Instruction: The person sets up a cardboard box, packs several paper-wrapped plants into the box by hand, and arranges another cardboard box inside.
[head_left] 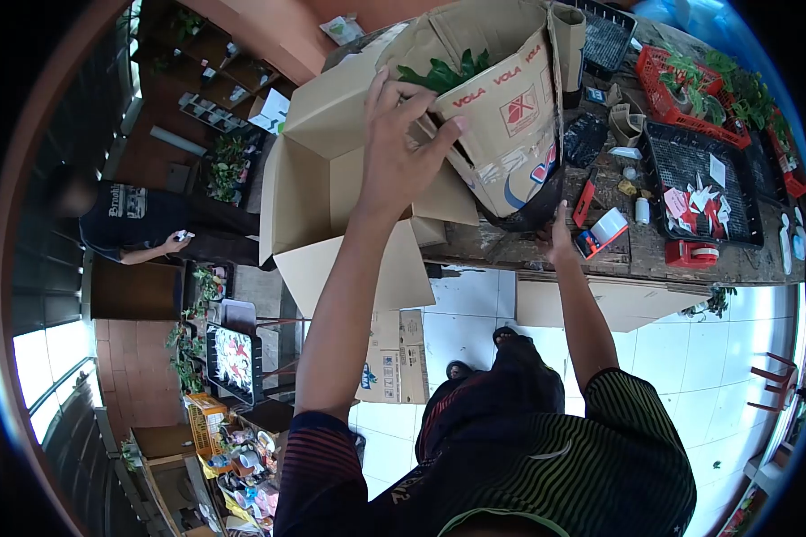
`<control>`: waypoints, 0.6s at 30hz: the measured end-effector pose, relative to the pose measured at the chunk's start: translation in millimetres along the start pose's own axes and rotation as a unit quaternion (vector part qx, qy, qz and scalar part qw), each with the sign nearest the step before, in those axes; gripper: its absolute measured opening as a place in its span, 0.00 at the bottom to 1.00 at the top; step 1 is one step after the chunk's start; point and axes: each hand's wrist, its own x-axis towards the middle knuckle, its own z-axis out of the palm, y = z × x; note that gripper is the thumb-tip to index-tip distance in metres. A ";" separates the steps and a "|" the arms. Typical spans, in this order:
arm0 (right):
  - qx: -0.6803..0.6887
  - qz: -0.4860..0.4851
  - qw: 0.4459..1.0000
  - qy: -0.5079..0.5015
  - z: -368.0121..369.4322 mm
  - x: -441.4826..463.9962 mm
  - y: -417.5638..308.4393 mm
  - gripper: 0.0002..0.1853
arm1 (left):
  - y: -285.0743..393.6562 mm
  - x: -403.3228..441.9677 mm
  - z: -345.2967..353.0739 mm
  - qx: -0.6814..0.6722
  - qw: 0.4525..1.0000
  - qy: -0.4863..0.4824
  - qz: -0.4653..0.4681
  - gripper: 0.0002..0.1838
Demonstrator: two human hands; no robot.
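Observation:
A sheet of printed cardboard (501,116) is wrapped around a leafy plant (445,73), whose green leaves stick out at its upper edge. My left hand (407,134) grips that edge, thumb on the printed face and fingers curled over behind. At the lower end, a black plant bag (533,213) shows below the cardboard. My right hand (557,240) holds the bag's bottom at the table edge, its fingers partly hidden. Left of the wrapped plant stands an open cardboard box (318,192) with its flaps spread.
On the wooden table (631,255) lie a red tape dispenser (691,253), a black tray (748,201) with paper scraps, and a red crate (681,89) with plants. Another person (130,210) stands at left. Flat cardboard (591,302) leans below the table.

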 end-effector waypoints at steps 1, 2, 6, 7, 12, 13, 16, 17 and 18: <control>0.016 0.010 0.999 -0.033 -3.6 9.3 -0.1 0.56 | -5.1 -2.8 -9.0 -0.022 0.999 -0.024 -0.029 0.14; 0.032 0.020 0.997 -0.066 -1.9 18.8 2.6 0.57 | -9.0 -6.1 -16.4 -0.042 0.996 -0.047 -0.058 0.13; 0.099 -0.033 0.986 -0.127 12.8 17.3 1.5 0.55 | -14.5 -23.9 -30.7 -0.131 0.988 -0.035 -0.078 0.11; 0.109 -0.039 0.987 -0.113 15.2 15.8 2.5 0.54 | -15.8 -26.7 -31.9 -0.147 0.986 -0.044 -0.060 0.11; 0.182 -0.070 0.969 -0.154 6.4 37.4 19.7 0.51 | 0.4 -26.4 -33.1 -0.176 0.982 -0.065 -0.005 0.10; 0.184 -0.067 0.972 -0.130 12.8 22.0 16.0 0.50 | 2.8 -25.3 -36.4 -0.155 0.986 -0.052 -0.008 0.10; 0.201 -0.069 0.969 -0.125 13.1 -5.3 4.1 0.50 | 4.5 -16.6 -54.6 -0.155 0.987 -0.046 0.019 0.10; 0.206 -0.077 0.968 -0.124 13.1 -10.1 2.5 0.49 | 4.1 -12.5 -61.4 -0.185 0.981 -0.037 0.039 0.09; 0.209 -0.085 0.967 -0.120 15.6 -21.2 -6.1 0.49 | 5.0 -7.7 -69.1 -0.216 0.974 -0.027 0.058 0.09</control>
